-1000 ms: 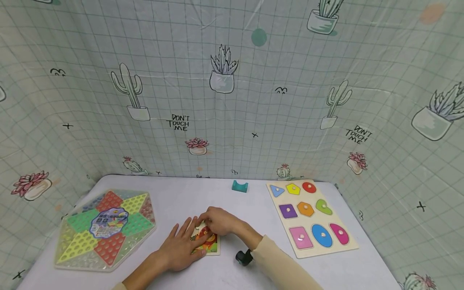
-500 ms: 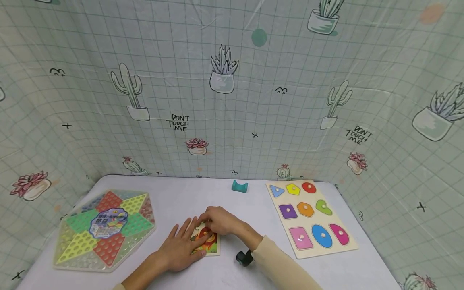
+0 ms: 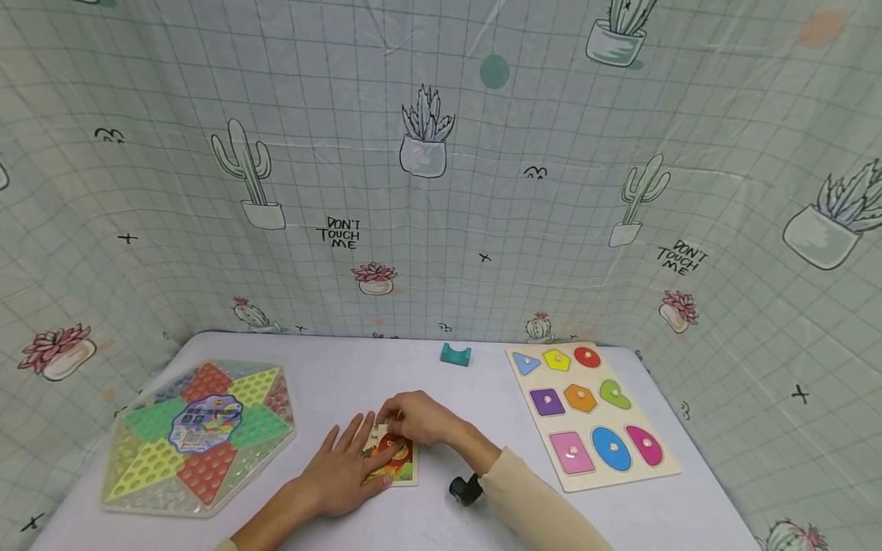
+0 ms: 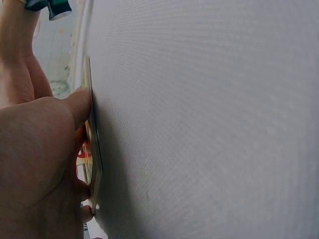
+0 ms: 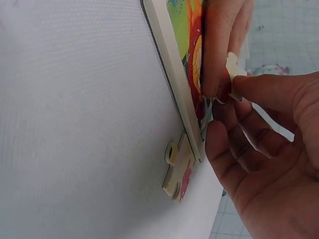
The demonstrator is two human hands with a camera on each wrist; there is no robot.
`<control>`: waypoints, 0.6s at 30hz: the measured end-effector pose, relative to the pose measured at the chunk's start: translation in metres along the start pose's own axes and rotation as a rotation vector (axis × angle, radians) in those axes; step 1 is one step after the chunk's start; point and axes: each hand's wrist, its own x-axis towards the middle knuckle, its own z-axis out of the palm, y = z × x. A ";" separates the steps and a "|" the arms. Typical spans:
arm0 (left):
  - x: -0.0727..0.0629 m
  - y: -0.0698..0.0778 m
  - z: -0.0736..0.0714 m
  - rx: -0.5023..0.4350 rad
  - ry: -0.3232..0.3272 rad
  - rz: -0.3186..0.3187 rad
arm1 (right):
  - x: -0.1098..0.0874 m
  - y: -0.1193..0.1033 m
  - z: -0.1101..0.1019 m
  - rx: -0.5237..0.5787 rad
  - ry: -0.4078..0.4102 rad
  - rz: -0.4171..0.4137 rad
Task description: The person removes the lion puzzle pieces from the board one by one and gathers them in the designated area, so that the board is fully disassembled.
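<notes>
A small jigsaw puzzle board (image 3: 403, 468) with a red and orange picture lies at the front middle of the table. My left hand (image 3: 338, 476) rests across its left side, fingers spread and straight. The left wrist view has the thumb (image 4: 79, 104) against the board's edge. At the far edge, my right hand (image 3: 422, 419) pinches a puzzle piece (image 5: 232, 64) between thumb and finger. This piece stands tilted above the board, partly hidden by fingers. One loose puzzle piece (image 5: 178, 169) lies beside the board's corner, under the right hand.
To the left lies a hexagonal Chinese checkers set (image 3: 207, 428). A wooden shape puzzle (image 3: 599, 417) with coloured knobbed shapes lies to the right. Farther back sits a small teal block (image 3: 456, 354). A black wrist camera (image 3: 465, 490) sits by the right sleeve. A patterned curtain (image 3: 441, 207) encloses the table.
The right hand's fingers have shifted slightly up and away from the board's top, and a little more of the board shows there. The left hand stays in place.
</notes>
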 end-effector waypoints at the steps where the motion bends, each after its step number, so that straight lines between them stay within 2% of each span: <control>1: 0.000 0.000 0.000 0.000 0.001 0.000 | 0.000 0.000 0.000 0.009 -0.002 0.003; 18: 0.004 -0.005 0.004 -0.019 -0.018 -0.006 | -0.001 0.001 -0.003 0.041 0.002 -0.009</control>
